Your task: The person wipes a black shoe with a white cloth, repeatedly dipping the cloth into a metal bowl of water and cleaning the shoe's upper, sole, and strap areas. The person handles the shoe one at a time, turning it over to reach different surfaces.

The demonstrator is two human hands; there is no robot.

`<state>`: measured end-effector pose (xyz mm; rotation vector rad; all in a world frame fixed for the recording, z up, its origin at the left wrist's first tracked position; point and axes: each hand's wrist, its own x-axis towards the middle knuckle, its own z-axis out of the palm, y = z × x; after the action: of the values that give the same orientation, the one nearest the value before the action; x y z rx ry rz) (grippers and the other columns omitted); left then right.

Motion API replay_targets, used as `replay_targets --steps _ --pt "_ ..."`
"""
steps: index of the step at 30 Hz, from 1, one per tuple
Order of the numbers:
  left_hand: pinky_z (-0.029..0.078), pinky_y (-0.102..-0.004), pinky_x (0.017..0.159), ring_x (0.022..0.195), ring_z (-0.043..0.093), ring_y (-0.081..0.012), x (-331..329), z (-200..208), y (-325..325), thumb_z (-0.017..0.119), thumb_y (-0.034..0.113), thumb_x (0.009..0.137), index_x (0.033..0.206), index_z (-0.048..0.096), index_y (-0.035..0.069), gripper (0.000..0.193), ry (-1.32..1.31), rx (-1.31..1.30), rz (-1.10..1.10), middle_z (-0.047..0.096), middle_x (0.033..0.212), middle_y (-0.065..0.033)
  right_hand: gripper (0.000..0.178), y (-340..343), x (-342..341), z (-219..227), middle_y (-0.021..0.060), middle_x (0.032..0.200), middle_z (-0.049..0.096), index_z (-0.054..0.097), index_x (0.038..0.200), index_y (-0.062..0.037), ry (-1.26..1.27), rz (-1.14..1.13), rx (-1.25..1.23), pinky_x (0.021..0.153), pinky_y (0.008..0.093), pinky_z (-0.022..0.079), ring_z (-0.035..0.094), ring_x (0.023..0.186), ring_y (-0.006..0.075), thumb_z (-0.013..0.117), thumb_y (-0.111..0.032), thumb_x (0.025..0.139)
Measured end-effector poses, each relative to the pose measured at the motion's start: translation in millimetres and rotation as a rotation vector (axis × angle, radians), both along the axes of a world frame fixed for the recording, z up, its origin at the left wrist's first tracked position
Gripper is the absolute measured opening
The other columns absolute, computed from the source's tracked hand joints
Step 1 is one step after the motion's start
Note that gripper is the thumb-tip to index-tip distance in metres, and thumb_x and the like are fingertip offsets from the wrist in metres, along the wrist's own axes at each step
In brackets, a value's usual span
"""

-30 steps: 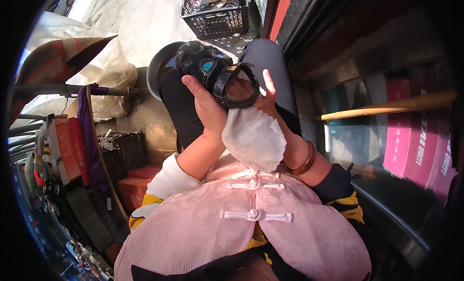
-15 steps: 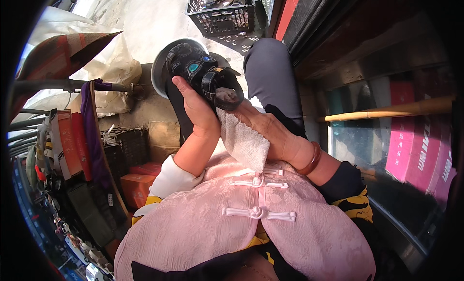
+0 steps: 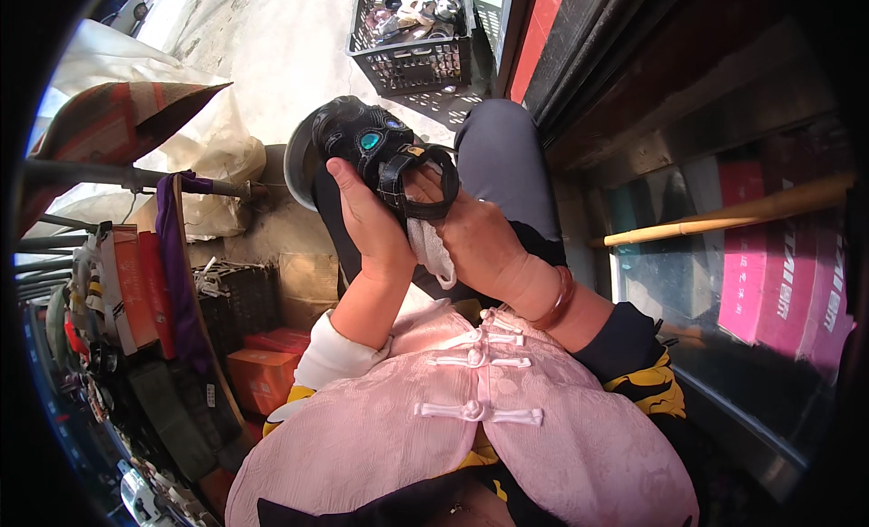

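Note:
Above my lap, my left hand (image 3: 369, 210) is wrapped around the side and underside of a black sandal (image 3: 344, 133) with green and blue stones on its upper. The toe points up and away to the left. My right hand (image 3: 484, 237) has its fingers in through the sandal's ankle strap loop, pressing a whitish cloth (image 3: 431, 253) against the inside. A loose end of that cloth dangles between my wrists. Hidden inside the shoe are my right fingertips. Behind the sandal shows the rim of a round metal basin (image 3: 296, 169).
A black plastic crate (image 3: 412, 67) full of shoes stands on the floor ahead. On the right, a bamboo pole (image 3: 724, 215) crosses in front of pink boxes (image 3: 787, 292). Orange and red boxes (image 3: 262, 373) and a metal rail (image 3: 109, 172) are at the left.
My right hand has pushed further into the sandal's opening, taking the cloth along, so less of it hangs down. My left hand keeps its hold. The view has shifted slightly.

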<state>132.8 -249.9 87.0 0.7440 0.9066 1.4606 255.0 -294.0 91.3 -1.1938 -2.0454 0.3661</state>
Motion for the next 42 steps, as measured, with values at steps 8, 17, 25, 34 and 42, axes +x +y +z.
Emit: replay_targets --steps 8,17,25,34,42 --pt "0.051 -0.0344 0.091 0.097 0.065 -0.0233 -10.7 6.9 6.4 0.022 0.060 0.101 0.123 0.055 -0.002 0.074 0.083 0.074 0.035 0.067 0.109 -0.0123 0.044 -25.5 1.4 3.3 0.0190 0.126 0.056 0.052 0.128 0.0046 0.015 0.016 0.055 0.079 0.0378 0.057 0.060 0.110 0.0327 0.057 -0.008 0.085" --pt "0.052 -0.0404 0.091 0.100 0.064 -0.0328 -14.7 3.3 4.9 0.018 0.060 0.101 0.124 0.052 -0.005 0.076 0.069 0.039 -0.039 0.064 0.111 -0.0207 0.058 -4.4 -8.7 15.6 0.0155 0.123 0.058 0.049 0.132 -0.0037 -0.055 0.046 0.100 0.077 0.0345 0.056 0.061 0.107 0.0311 0.062 -0.006 0.076" --pt "0.057 -0.0475 0.084 0.113 0.059 -0.0403 -44.9 10.6 13.3 0.027 0.066 0.096 0.134 0.044 -0.003 0.080 -0.480 0.115 -0.388 0.057 0.121 -0.0225 0.040 -27.6 57.1 -22.6 0.0133 0.130 0.058 0.054 0.128 -0.0004 0.807 -0.001 -0.471 0.093 0.0332 0.052 0.062 0.112 0.0227 0.063 -0.013 0.091" --pt "0.048 -0.0455 0.099 0.116 0.057 -0.0336 -39.5 16.7 2.2 0.032 0.065 0.096 0.139 0.040 0.000 0.079 -0.641 0.155 -0.434 0.055 0.128 -0.0220 0.052 -0.8 12.9 25.2 0.0108 0.123 0.063 0.055 0.130 -0.0037 0.638 0.167 -0.055 0.100 0.0334 0.046 0.057 0.116 0.0251 0.073 -0.012 0.081" --pt "0.046 -0.0360 0.095 0.104 0.061 -0.0268 -24.7 21.6 1.5 0.029 0.072 0.093 0.128 0.048 -0.006 0.087 -0.099 0.185 -0.262 0.061 0.116 -0.0194 0.058 -16.8 -1.9 33.1 0.0097 0.136 0.055 0.051 0.135 0.0007 0.110 0.030 -0.020 0.090 0.0311 0.052 0.055 0.113 0.0240 0.060 -0.007 0.077"
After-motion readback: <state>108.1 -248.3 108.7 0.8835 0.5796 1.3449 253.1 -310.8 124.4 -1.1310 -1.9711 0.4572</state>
